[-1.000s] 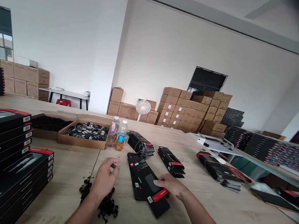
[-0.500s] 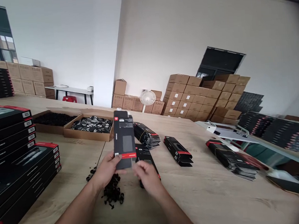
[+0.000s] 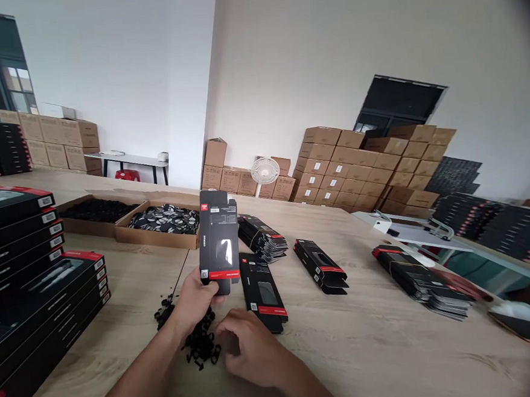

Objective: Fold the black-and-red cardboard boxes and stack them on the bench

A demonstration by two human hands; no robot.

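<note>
Left hand closed on the lower end of a black retail box, box held upright just above the counter, red band and white barcode sticker facing the camera; small print too small to read. Right hand has just dropped away from the box: now empty, loose and half curled, low over a heap of small black plastic pieces, contact unclear. Second black box lies flat just beside, same red band. Farther out, a fanned stack of boxes and a smaller stack. Beyond, a cardboard tray of black-and-white pieces; tall box stacks on the left.
</note>
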